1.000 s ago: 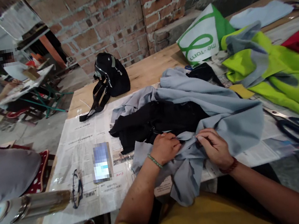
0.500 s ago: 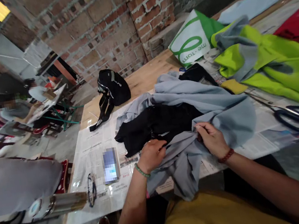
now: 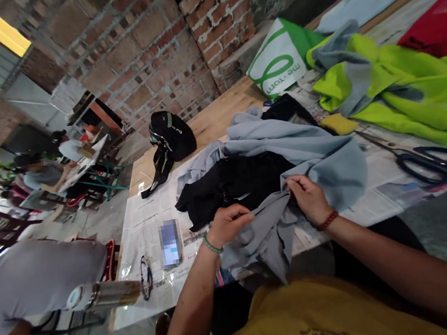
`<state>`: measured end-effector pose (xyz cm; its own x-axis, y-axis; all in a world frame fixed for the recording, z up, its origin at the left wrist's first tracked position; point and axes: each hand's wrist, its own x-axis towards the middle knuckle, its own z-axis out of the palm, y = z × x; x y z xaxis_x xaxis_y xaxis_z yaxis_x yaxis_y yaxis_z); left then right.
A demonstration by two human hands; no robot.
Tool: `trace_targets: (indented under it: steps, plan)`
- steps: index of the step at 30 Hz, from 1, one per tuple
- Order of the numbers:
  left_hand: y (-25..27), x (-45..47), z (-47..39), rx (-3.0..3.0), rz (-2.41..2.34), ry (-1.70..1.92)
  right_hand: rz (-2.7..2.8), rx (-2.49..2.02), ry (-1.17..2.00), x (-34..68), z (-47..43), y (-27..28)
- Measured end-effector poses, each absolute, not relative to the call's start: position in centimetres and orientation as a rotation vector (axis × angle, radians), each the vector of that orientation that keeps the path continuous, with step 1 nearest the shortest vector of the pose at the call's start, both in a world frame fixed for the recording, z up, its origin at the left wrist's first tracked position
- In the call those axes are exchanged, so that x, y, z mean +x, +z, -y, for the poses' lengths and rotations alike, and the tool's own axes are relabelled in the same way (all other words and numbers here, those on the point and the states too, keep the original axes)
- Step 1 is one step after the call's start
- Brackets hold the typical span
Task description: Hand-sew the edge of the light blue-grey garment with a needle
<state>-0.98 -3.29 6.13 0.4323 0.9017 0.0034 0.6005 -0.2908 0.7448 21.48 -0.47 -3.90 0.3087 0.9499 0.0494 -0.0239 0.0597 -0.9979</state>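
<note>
A grey garment [image 3: 314, 144] lies bunched on the table, with a black piece of cloth [image 3: 237, 182] spread over its middle. My right hand [image 3: 309, 200], with a red bead bracelet at the wrist, pinches a fold of the grey garment between thumb and fingers. Close by on the left, my left hand [image 3: 228, 226] has thumb and fingers closed on the same grey cloth. Between the two hands a grey flap is stretched, and its loose end droops over the table's front edge. The undersides of my fingers are hidden.
Large scissors [image 3: 430, 161] and a yellow piece [image 3: 338, 124] lie right, near a lime-green garment [image 3: 401, 80]. A green-white bag [image 3: 283, 63] and black bag [image 3: 171, 136] stand behind. Left are a phone [image 3: 170, 245], glasses [image 3: 146, 277], a bottle [image 3: 103, 295] and a seated person [image 3: 45, 277].
The view has shifted slightly. My left hand has raised the grey cloth and its fingers point more toward my right hand. The hanging flap has changed its folds.
</note>
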Motion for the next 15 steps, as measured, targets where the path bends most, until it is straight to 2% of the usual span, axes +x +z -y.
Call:
trace_targets:
  steps: [6,8,11,15]
  plan:
    - [9.2,-4.3,3.9,2.259,-1.367,-0.059,0.931,-1.267,0.955,21.5,0.5,-3.9]
    - [9.3,-5.8,4.0,2.324,-1.502,-0.089,0.912,-1.262,0.948,21.5,0.6,-4.0]
    - [8.7,-7.6,3.6,2.463,-1.684,0.238,0.920,-1.239,0.972,21.2,0.6,-3.3]
    - [9.1,-8.8,1.8,2.606,-1.819,0.799,0.950,-1.093,0.978,20.5,-0.5,0.9]
